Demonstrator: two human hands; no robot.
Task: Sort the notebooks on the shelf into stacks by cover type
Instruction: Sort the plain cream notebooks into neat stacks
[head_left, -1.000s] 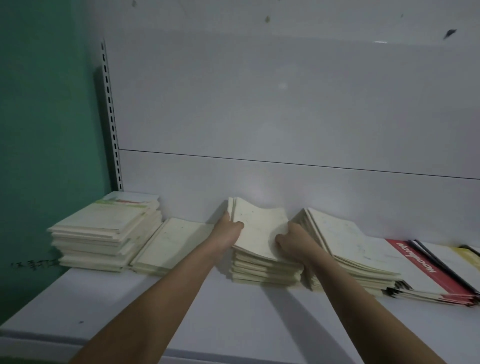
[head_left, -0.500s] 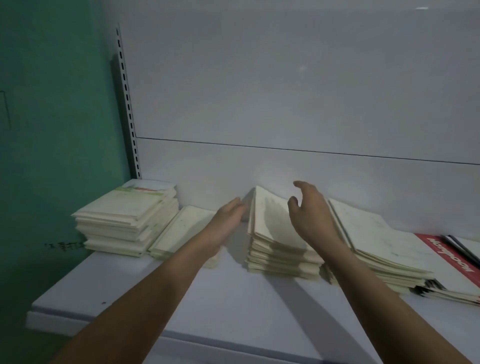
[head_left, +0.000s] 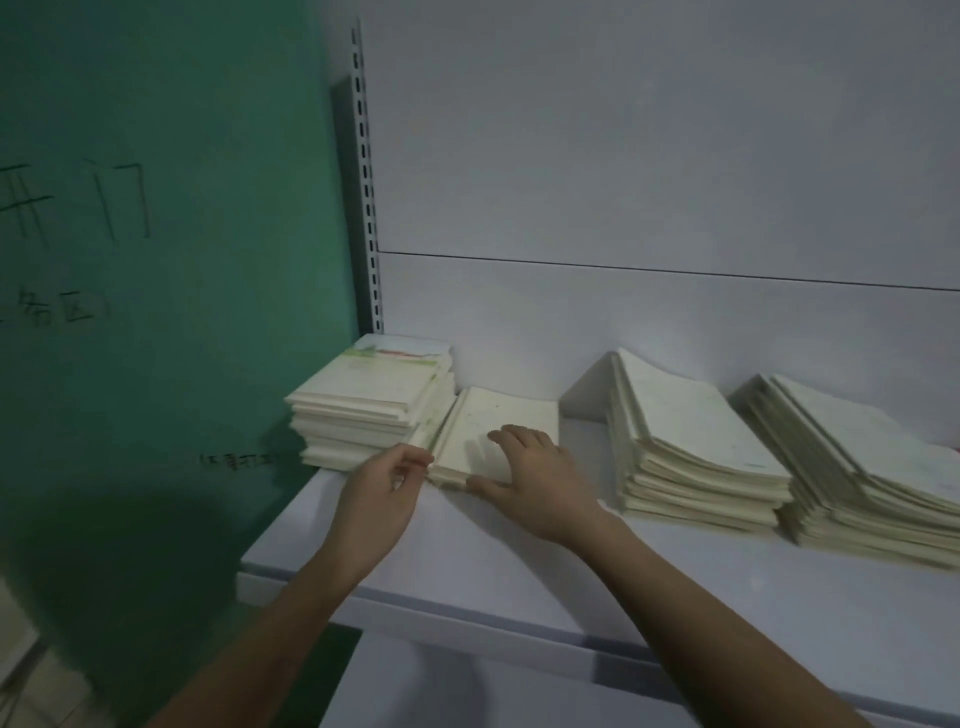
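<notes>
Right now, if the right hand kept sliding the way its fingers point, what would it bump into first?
The right hand lies flat on the short notebook pile, fingers pointing up-left. Going on, it would probably meet the taller stack beside the green wall, though depth is unclear.

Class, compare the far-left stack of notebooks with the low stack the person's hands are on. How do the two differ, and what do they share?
The far-left stack is tall, many notebooks deep; the low stack is only a few deep. The far-left stack's top cover shows a coloured band; the low stack's top is plain cream. No hand touches the far-left stack, while the right hand lies flat on the low stack and the left hand is at its near corner. Both are cream and sit on the shelf.
</notes>
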